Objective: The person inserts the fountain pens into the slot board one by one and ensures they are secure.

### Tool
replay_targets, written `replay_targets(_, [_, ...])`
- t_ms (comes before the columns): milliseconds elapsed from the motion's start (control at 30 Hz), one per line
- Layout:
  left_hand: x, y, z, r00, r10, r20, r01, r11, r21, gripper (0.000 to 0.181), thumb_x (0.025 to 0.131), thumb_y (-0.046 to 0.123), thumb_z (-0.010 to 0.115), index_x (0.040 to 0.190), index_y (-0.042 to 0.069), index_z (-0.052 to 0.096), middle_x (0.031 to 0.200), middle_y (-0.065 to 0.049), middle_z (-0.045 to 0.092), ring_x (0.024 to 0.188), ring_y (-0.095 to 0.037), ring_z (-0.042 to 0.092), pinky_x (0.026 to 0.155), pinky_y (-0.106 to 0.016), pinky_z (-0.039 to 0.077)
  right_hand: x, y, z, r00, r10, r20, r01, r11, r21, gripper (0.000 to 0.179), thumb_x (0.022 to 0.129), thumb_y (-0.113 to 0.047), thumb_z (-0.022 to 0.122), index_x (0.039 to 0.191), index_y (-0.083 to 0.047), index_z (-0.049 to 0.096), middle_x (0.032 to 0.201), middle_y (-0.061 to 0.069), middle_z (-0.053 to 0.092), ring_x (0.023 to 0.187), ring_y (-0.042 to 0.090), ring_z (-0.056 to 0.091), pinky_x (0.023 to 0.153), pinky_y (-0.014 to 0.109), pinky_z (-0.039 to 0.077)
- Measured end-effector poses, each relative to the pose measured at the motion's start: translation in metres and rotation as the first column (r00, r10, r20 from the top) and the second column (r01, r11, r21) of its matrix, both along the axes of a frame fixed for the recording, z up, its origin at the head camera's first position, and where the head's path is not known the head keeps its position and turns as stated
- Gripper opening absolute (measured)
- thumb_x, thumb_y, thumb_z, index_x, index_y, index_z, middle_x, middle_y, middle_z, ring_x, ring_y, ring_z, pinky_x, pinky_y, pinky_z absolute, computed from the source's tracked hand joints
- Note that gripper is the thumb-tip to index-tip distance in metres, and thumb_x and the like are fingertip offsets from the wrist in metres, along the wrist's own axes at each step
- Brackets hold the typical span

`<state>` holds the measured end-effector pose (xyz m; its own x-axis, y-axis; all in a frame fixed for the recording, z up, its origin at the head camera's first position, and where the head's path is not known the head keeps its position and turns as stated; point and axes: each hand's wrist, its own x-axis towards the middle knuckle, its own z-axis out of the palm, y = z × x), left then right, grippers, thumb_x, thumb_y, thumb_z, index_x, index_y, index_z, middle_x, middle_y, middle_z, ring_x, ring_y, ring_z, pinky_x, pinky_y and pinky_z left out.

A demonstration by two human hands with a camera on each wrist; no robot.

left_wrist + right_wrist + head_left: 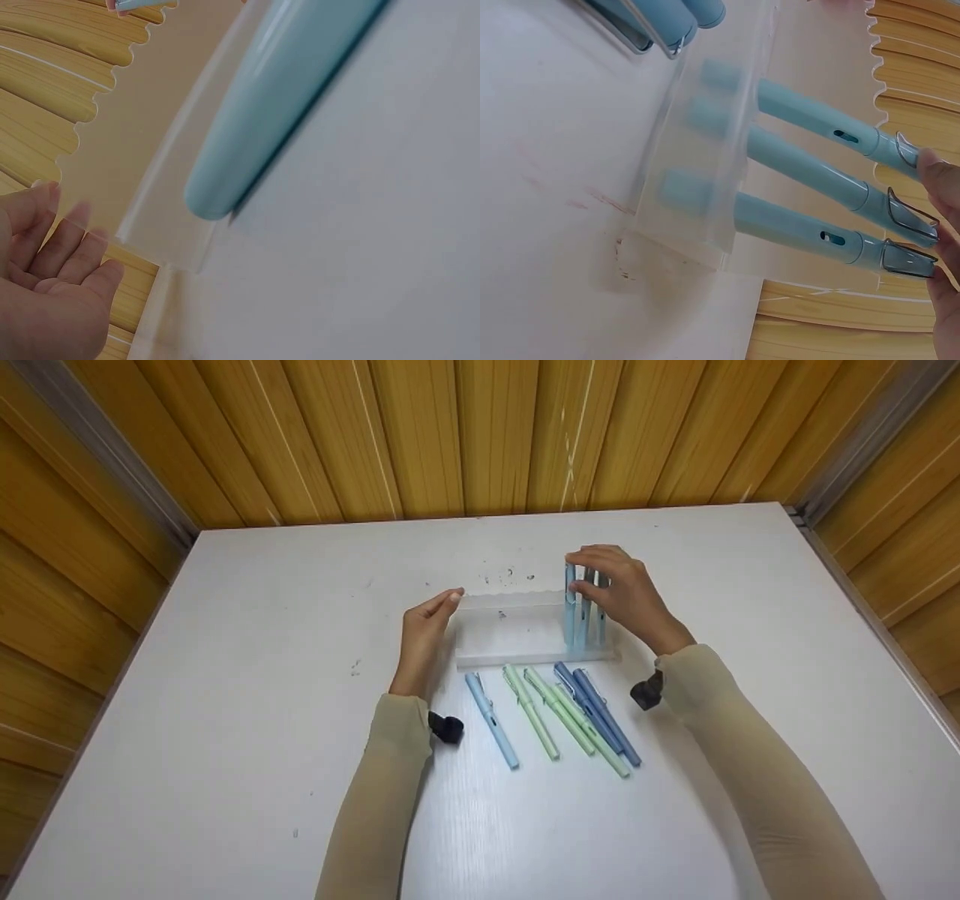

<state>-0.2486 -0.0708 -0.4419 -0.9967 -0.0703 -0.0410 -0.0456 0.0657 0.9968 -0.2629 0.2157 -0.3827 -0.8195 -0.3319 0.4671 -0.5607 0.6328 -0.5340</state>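
Note:
A clear plastic pen stand (517,619) with a scalloped top edge stands upright on the table. My left hand (429,634) pinches its upper left corner between thumb and forefinger; the left wrist view shows that hand (56,277) at the corner. Three light blue pens (802,165) stand side by side in the right end of the stand, their lower ends inside its trough. My right hand (619,585) grips the leftmost of them, a light blue pen (570,607), near its clip end, with the thumb on its side.
In front of the stand lie one light blue pen (491,720), several light green pens (532,712) and dark blue pens (607,720), the latter two kinds partly overlapping. The white table (225,720) meets yellow wood-panel walls (427,435) at its back.

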Motion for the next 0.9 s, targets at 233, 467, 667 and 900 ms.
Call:
replay_targets(233, [0.0017,0.0002,0.0002,1.0,0.001,0.009,-0.001,1.0,0.001,0.038,0.094,0.037,0.061,0.125,0.015,0.066,0.133,0.002,0.061,0.131,-0.014,0.049,0.111,-0.032,0.038,-0.0025,0.0003,-0.0011,0.999,-0.037,0.027,0.037,0.999,0.026,0.042,0.083,-0.005,0.074,0.124,-0.007,0.065,0.123,0.011,0.066,0.127,0.028,0.051,0.107,0.043,0.043])
replay_targets(467, [0.0012,0.0009,0.0009,0.999,0.006,0.034,-0.006,1.0,0.002,0.037,0.094,0.039,0.061,0.124,0.017,0.066,0.132,0.003,0.061,0.131,-0.013,0.049,0.112,-0.032,0.038,-0.0038,0.0015,-0.0023,0.998,-0.054,0.038,0.052,0.998,0.041,0.042,0.083,-0.006,0.074,0.123,-0.007,0.065,0.126,0.01,0.065,0.128,0.028,0.05,0.108,0.044,0.042])
replay_targets(667, [0.0005,-0.0001,0.0004,1.0,-0.004,0.03,0.004,1.0,0.007,0.038,0.093,0.039,0.061,0.124,0.017,0.067,0.132,0.003,0.061,0.131,-0.013,0.049,0.112,-0.032,0.038,-0.0024,0.0002,-0.0016,0.997,-0.055,0.048,0.053,0.997,0.056,0.044,0.083,-0.006,0.073,0.126,-0.006,0.063,0.128,0.012,0.063,0.13,0.03,0.048,0.109,0.045,0.041])
replay_targets(900, [0.0008,-0.0011,0.0001,1.0,-0.003,0.028,0.002,1.0,0.011,0.039,0.093,0.039,0.062,0.124,0.016,0.066,0.133,0.002,0.061,0.131,-0.014,0.049,0.111,-0.032,0.038,-0.0007,-0.0017,-0.0012,0.994,-0.077,0.079,0.07,0.994,0.088,0.048,0.086,-0.007,0.071,0.132,-0.007,0.058,0.135,0.013,0.058,0.133,0.029,0.045,0.11,0.044,0.039])
